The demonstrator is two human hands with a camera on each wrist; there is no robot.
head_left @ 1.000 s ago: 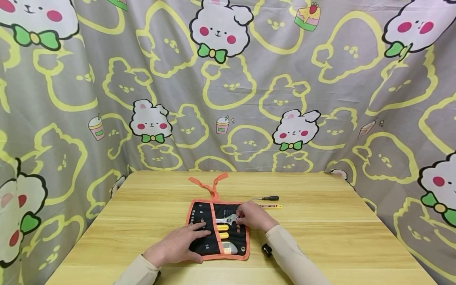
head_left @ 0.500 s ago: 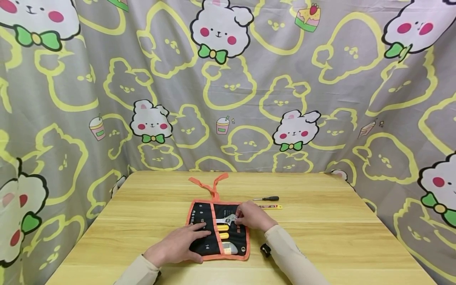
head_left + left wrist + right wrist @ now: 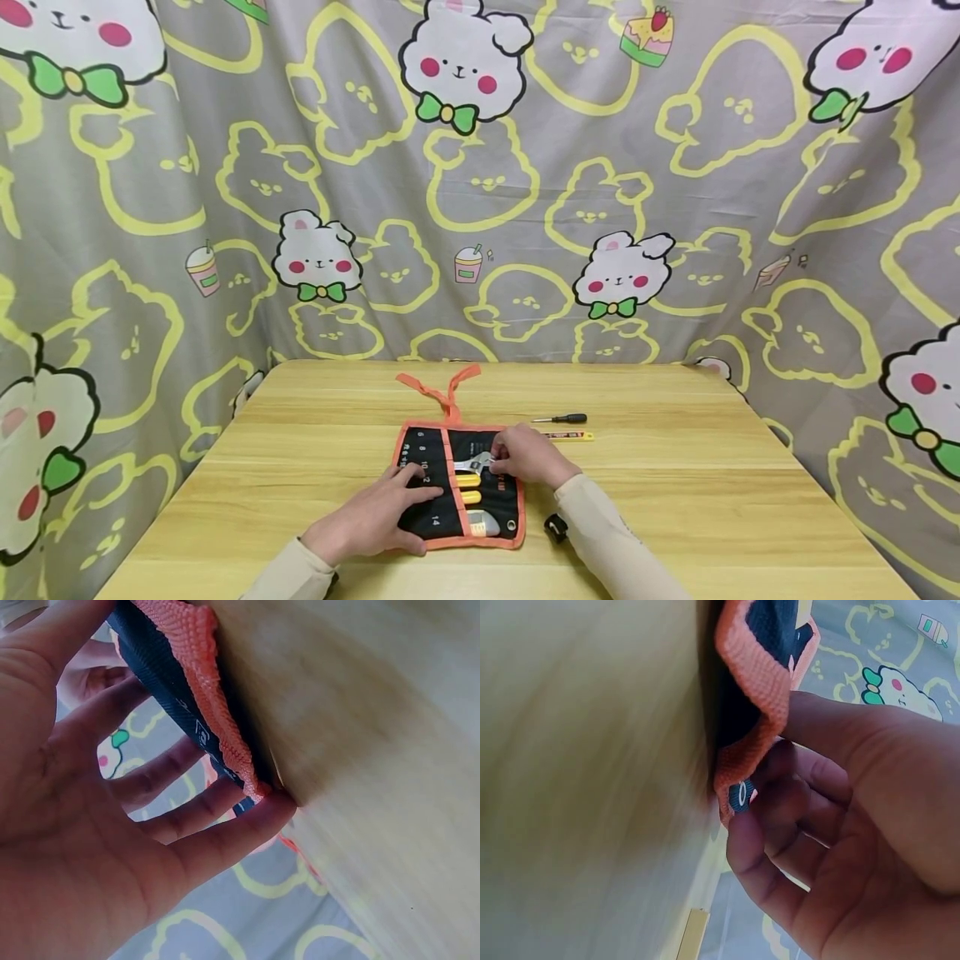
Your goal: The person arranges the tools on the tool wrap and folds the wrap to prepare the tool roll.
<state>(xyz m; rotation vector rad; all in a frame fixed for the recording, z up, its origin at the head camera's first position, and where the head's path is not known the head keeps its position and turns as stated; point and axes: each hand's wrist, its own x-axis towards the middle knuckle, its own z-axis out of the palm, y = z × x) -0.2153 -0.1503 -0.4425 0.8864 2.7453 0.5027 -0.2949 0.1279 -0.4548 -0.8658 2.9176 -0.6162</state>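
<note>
Hands [image 3: 367, 514] [image 3: 531, 456] palm-down over black pouch [image 3: 447, 510]

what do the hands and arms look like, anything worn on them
The left sleeve and right sleeve are long, beige and reach the wrists. The left hand and right hand are bare, with no gloves or rings visible. A small black piece shows beside the right sleeve and a dark bit by the left one; whether they are attached is unclear.

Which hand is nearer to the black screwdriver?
Right. The right hand is at the wrench, on the near side of the screwdriver. The left hand is farther off, on the tool pouch's left part.
</note>
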